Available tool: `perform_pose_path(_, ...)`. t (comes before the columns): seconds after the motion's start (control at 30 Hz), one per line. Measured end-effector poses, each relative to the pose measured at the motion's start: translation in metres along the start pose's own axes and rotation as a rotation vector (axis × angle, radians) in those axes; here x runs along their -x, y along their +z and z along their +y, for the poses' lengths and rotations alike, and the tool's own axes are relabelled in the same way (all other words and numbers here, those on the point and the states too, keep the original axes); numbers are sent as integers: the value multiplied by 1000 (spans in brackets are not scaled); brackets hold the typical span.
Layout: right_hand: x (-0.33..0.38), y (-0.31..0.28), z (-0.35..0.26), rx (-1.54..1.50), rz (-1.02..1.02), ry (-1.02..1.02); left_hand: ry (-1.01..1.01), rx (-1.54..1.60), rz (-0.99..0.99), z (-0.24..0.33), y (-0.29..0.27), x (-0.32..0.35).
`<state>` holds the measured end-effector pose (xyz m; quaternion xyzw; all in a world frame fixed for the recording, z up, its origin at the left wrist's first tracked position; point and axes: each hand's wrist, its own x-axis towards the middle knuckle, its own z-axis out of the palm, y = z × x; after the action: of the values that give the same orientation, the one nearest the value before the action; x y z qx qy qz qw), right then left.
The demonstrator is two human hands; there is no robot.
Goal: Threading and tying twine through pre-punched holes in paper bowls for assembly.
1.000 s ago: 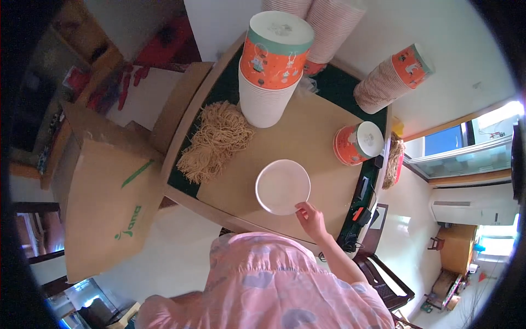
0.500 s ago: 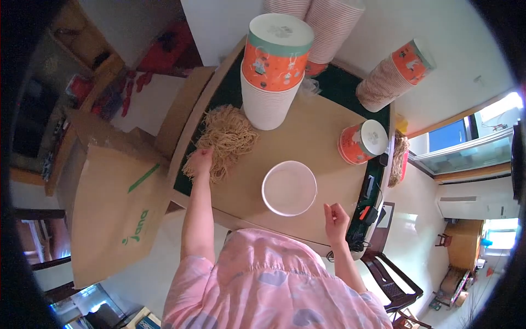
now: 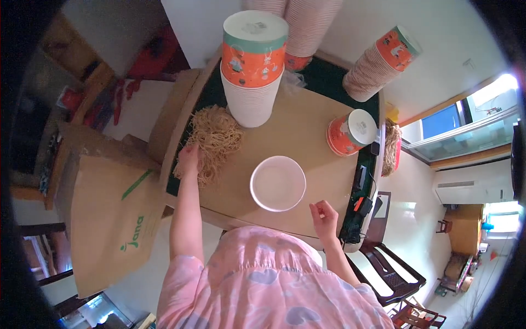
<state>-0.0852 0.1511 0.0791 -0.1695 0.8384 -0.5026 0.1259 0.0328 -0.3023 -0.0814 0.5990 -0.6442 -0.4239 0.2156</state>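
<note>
Item: one tangle of tan strands [image 3: 216,131], lying left of a tall stack of tubs [image 3: 253,71]. Your left hand [image 3: 189,159] is touching its near edge (its fingertips are hiding, so whether they are pinching strands, you cannot tell). Item: one white tub [image 3: 278,183], standing mouth-up on the cardboard sheet [image 3: 307,118]. Your right hand [image 3: 324,215] is hovering just beside it, fingers curling inward. Item: one short orange stack [image 3: 350,132], standing bottom-up farther right.

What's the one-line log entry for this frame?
left hand: touching tan strand pile | right hand: nothing visible held, near white tub | white tub: upright on brown sheet
</note>
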Motion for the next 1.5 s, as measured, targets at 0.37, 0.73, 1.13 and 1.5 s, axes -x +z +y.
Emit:
perform_pose_path(0.37, 6, -1, -18, 25, -21, -24, 142, 317, -34, 48, -21, 15)
perform_pose_path(0.73, -21, -16, -55, 211, -534, -473, 615, 777, 137, 182, -145, 101)
perform_pose_path(1.13, -57, 8, -81, 197, -693, -695, 954, 1058, 142, 281, -211, 131)
perform_pose_path(1.5, -81, 94, -139, -404, -396, -254, 570, 319, -231, 194, -90, 186)
